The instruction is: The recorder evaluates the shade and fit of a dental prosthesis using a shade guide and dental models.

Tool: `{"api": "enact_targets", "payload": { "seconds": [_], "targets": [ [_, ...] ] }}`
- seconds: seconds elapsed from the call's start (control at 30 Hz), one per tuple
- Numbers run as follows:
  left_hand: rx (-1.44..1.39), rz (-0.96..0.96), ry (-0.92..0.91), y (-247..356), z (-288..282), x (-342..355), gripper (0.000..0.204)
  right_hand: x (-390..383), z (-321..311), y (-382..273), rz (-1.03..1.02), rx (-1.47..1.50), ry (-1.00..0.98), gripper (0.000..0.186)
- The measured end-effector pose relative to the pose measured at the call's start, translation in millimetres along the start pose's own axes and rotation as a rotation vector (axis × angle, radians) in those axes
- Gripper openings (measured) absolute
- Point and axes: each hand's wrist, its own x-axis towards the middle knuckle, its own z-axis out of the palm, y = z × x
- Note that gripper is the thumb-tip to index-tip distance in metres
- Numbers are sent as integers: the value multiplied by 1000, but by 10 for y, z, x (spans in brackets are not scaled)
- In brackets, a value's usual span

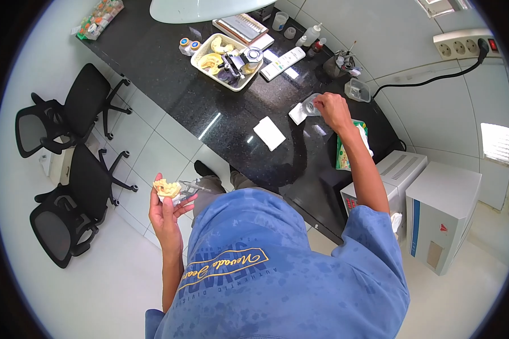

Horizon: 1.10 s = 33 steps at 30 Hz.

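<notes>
Yellow tooth model (168,189) in the left hand (168,213), off the tabletop's (189,110) near edge.
It lies gripped between thumb and fingers; the right hand's (332,110) fingers bunch at a clear cup (309,107) toward the wall-side edge, their grip unclear.

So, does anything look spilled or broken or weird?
Nothing looks plainly spilled. The rough cream-coloured piece in the bare left hand has a jagged edge, which may be its normal shape. The blue cloth T-shirt shows darker blotches; I can't tell if they're damp or printed.
</notes>
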Motion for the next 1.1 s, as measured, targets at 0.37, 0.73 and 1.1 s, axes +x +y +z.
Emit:
{"api": "enact_targets", "payload": {
  "seconds": [0.37, 0.73, 1.1],
  "targets": [
    [-5, -3, 14, 7, -9, 26, 56, 98, 166, -6, 39, -212, -117, 11],
    [37, -2, -4, 17, -12, 58, 58, 68, 133, -63, 98, -169, -180, 13],
    [33, -8, -6, 5, -16, 47, 59, 58, 136, -42, 40, -141, -104, 11]
  ]
}}
